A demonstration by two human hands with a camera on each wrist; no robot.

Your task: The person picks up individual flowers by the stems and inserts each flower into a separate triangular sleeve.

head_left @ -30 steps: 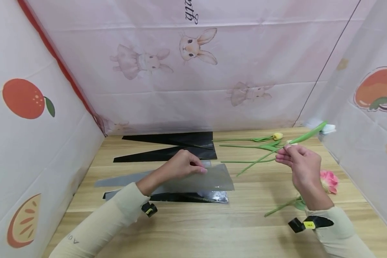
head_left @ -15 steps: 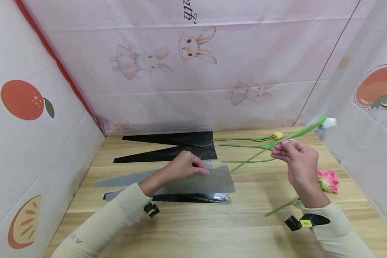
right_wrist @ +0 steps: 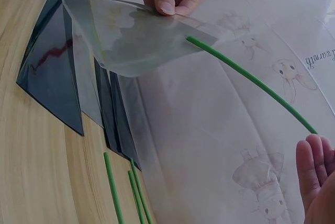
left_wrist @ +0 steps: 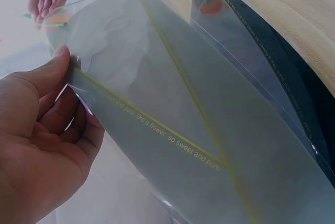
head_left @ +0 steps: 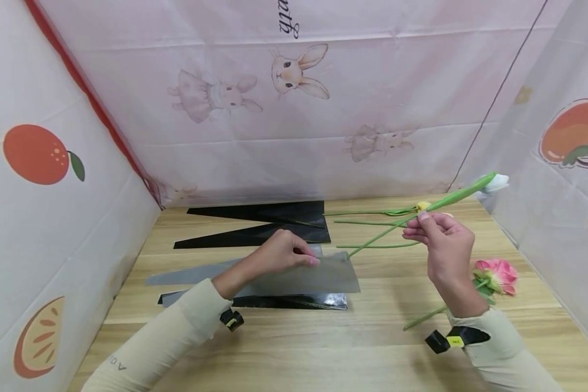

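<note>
My left hand (head_left: 276, 255) pinches the upper edge of a grey translucent flower sleeve (head_left: 335, 275), lifted off the table with its wide end to the right. Gold lines and printed words run along this sleeve (left_wrist: 172, 93) in the left wrist view. Between thumb and fingers, my right hand (head_left: 448, 250) holds a white tulip (head_left: 496, 183) by its green stem, bloom up and to the right. The stem's lower end (right_wrist: 194, 42) is at the sleeve's wide mouth; whether it is inside, I cannot tell. The fingertips of my right hand (right_wrist: 316, 169) show in the right wrist view.
Black sleeves (head_left: 255, 235) lie behind on the wooden table (head_left: 323, 348); another grey sleeve (head_left: 186, 273) and a dark one (head_left: 284, 302) lie by the left hand. A yellow tulip (head_left: 423, 206) and more stems (head_left: 372, 246) rest behind the right hand, a pink flower (head_left: 503, 276) beside it.
My right hand has moved left, bringing the tulip's stem end from apart to the sleeve's mouth. My left hand has stayed nearly still, holding the sleeve.
</note>
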